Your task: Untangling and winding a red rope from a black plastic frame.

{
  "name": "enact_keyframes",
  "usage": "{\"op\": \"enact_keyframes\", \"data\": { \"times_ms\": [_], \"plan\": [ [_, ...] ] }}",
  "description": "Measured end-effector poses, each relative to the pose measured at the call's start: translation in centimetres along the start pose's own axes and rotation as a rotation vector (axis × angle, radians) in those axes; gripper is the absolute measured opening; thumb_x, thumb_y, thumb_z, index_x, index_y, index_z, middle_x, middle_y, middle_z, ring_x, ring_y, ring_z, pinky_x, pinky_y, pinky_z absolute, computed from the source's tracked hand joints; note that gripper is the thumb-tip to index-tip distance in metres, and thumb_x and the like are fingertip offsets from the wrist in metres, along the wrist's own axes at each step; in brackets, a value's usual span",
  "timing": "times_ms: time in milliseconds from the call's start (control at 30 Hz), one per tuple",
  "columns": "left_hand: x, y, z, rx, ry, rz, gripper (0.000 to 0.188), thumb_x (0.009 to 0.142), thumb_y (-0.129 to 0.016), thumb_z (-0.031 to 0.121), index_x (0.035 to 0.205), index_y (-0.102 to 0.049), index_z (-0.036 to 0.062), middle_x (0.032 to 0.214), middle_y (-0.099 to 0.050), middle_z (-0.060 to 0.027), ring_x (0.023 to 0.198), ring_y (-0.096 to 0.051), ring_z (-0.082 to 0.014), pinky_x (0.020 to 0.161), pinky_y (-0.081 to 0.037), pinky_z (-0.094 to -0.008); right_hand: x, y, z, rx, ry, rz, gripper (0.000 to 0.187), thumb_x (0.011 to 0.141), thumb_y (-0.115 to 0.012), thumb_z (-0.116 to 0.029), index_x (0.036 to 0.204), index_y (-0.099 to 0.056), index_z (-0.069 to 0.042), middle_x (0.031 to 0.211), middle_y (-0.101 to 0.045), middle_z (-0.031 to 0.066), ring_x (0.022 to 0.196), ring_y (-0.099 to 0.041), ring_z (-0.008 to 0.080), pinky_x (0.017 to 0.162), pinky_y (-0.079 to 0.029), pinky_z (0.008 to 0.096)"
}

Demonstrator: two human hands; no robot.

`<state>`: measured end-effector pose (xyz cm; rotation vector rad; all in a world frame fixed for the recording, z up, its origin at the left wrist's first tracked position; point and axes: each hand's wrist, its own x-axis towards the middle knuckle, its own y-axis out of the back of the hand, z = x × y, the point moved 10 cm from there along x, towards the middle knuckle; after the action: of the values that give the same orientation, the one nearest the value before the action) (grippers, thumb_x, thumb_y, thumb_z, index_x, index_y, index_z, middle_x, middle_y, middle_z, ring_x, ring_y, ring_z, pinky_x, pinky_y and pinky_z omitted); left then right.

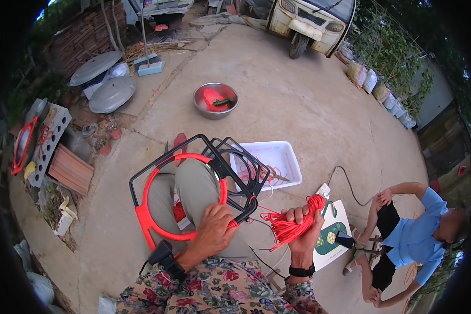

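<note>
A black metal frame with a round ring (143, 217), largely wrapped in red cord, rests across my lap and knees. My left hand (212, 230) is closed on the frame's near right part, where the red wrapping meets the black bar. A thick looped bundle of red cord (293, 227) is gripped in my right hand (306, 238), to the right of the frame. A strand appears to run from the bundle toward the frame's right corner. Just beyond my knees are more black frames (256, 180), unwrapped where they show, beside a white plastic tray (294, 159).
Scissors (277, 176) and red cord scraps lie in the tray. A metal bowl (206, 111) with red stuff stands farther off. On the right are a power strip (324, 190), a printed board (327, 251) and a seated person (413, 225). A three-wheeled vehicle (311, 26) is parked behind.
</note>
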<state>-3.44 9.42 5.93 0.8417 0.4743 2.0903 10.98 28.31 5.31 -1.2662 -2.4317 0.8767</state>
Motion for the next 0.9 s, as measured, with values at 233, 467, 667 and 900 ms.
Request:
{"op": "enact_keyframes", "data": {
  "times_ms": [233, 467, 667, 900],
  "plan": [
    [-0.4, 2.4, 0.6, -0.048, 0.015, 0.058, 0.024, 0.08, -0.07, 0.013, 0.097, -0.06, -0.0011, 0.108, -0.058, -0.0139, 0.108, -0.053, -0.0318, 0.101, -0.035, -0.0466, -5.4, -3.7, 5.5, -0.035, -0.527, -0.225, 0.017, 0.094, -0.063, -0.011, 0.107, -0.054, -0.004, 0.061, -0.039, -0.0047, 0.049, -0.039, 0.0084, 0.058, -0.04, 0.0295],
    [-1.8, -0.5, -0.4, 0.062, -0.009, -0.058, 0.024, 0.078, -0.072, 0.013, 0.095, -0.061, 0.0, 0.106, -0.058, -0.0114, 0.11, -0.054, -0.0301, 0.103, -0.035, -0.0479, -7.1, -0.4, 12.1, -0.501, -0.638, -0.158, 0.031, 0.096, -0.06, -0.013, 0.125, -0.054, -0.002, 0.062, -0.04, -0.0035, 0.05, -0.041, 0.0091, 0.057, -0.045, 0.0309],
    [-1.8, -0.4, -0.1, 0.048, -0.037, -0.079, 0.024, 0.078, -0.072, 0.012, 0.096, -0.061, -0.0008, 0.107, -0.058, -0.0118, 0.113, -0.054, -0.0304, 0.105, -0.034, -0.0486, -2.3, 0.8, 11.4, -0.176, -0.486, -0.008, 0.023, 0.095, -0.063, -0.015, 0.115, -0.057, -0.004, 0.062, -0.042, -0.0025, 0.051, -0.045, 0.0104, 0.056, -0.047, 0.0303],
    [-1.5, 0.0, -0.7, 0.053, 0.006, -0.064, 0.026, 0.078, -0.071, 0.011, 0.097, -0.062, -0.0037, 0.106, -0.057, -0.012, 0.115, -0.053, -0.0285, 0.107, -0.034, -0.047, -2.7, -0.7, 10.9, -0.604, -0.396, -0.134, 0.011, 0.092, -0.07, -0.014, 0.089, -0.065, -0.005, 0.067, -0.059, -0.0017, 0.056, -0.054, 0.0073, 0.054, -0.044, 0.0242]
  ]
}}
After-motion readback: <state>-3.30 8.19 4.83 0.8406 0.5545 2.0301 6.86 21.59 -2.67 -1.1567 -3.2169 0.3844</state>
